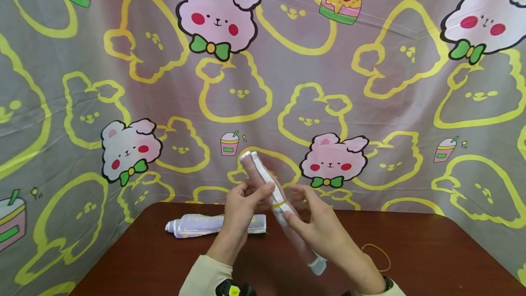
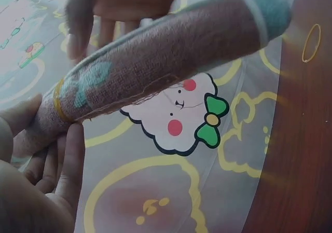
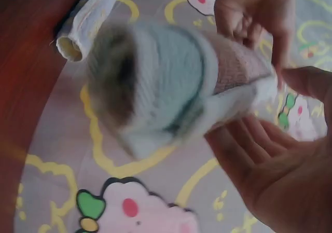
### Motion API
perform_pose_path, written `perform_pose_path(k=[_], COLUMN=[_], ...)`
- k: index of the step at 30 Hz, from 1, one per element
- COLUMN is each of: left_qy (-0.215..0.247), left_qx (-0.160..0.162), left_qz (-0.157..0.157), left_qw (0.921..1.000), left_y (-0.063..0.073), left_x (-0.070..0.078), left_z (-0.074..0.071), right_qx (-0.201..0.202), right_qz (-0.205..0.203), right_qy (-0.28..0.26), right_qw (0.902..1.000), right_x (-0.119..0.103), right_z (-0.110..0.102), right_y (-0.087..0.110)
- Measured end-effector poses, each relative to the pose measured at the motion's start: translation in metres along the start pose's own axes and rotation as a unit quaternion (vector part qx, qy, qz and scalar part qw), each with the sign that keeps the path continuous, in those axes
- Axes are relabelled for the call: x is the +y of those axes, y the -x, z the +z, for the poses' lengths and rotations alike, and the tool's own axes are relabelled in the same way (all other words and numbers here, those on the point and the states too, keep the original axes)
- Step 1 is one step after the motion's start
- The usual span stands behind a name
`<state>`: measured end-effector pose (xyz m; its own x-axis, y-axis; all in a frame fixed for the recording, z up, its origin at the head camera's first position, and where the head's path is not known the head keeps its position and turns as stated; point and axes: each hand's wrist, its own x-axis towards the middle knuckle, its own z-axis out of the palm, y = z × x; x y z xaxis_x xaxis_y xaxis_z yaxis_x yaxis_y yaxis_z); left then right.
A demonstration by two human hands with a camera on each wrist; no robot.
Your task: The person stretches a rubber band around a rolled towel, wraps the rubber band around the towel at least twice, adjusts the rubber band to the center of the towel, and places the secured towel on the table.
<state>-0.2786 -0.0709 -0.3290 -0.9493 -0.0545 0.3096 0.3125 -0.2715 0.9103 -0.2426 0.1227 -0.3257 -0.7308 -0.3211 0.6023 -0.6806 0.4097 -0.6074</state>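
A rolled pinkish-brown towel (image 1: pixel 267 178) with white edging and a pale teal end is held slanting above the table. A yellow rubber band (image 1: pixel 278 204) circles it near the middle. My left hand (image 1: pixel 242 202) grips the roll beside the band, thumb on one side and fingers on the other in the left wrist view. My right hand (image 1: pixel 324 225) is at the roll's other side, its thumb and fingers mostly straight and loosely spread around it. In the right wrist view the near end of the towel (image 3: pixel 171 72) is blurred.
Another rolled towel (image 1: pixel 201 224), pale lavender and white, lies on the left of the brown table (image 1: pixel 427 241). A loose yellow rubber band (image 1: pixel 385 253) lies on the table to the right. A patterned curtain (image 1: pixel 287 67) stands behind and at both sides.
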Motion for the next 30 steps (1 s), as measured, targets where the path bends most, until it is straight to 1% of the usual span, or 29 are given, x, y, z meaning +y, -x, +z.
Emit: perform_pose_path(k=[2,4,6,7,9,11,15,20,25,27,30], left_qy=[0.021,0.036,0.045,0.047,0.052,0.062,0.086,0.089,0.085,0.082,0.067], left_qx=[0.005,0.01,0.014,0.015,0.017,0.022,0.037,0.043,0.029,0.016,-0.003], left_qz=[0.004,0.007,0.005,0.005,0.003,0.005,0.014,0.022,0.017,0.014,0.013], left_qw=[0.9998,0.9993,0.9989,0.9988,0.9985,0.9978,0.9955,0.9948,0.9958,0.9964,0.9977], left_y=[-0.001,-0.003,-0.005,-0.005,-0.007,-0.008,-0.013,-0.016,-0.017,-0.016,-0.016], left_x=[0.001,0.001,0.002,0.002,0.003,0.004,0.006,0.008,0.011,0.012,0.013], left_z=[-0.003,-0.005,-0.008,-0.009,-0.011,-0.013,-0.02,-0.03,-0.035,-0.035,-0.036], right_qx=[-0.041,-0.087,-0.127,-0.14,-0.154,-0.153,-0.118,-0.083,-0.078,-0.076,-0.067], right_qz=[0.049,0.095,0.119,0.127,0.132,0.13,0.132,0.121,0.109,0.098,0.094], right_qy=[-0.017,-0.026,-0.04,-0.045,-0.047,-0.043,-0.01,0.021,0.035,0.055,0.089], right_qw=[0.9978,0.9914,0.9839,0.9809,0.9781,0.9788,0.9842,0.989,0.9904,0.9908,0.9893], right_x=[0.005,0.011,0.017,0.02,0.025,0.028,0.031,0.037,0.042,0.042,0.039], right_z=[-0.007,-0.014,-0.019,-0.022,-0.026,-0.029,-0.035,-0.044,-0.054,-0.058,-0.065], right_y=[-0.001,-0.003,-0.004,-0.005,-0.006,-0.007,-0.007,-0.007,-0.007,-0.007,-0.006])
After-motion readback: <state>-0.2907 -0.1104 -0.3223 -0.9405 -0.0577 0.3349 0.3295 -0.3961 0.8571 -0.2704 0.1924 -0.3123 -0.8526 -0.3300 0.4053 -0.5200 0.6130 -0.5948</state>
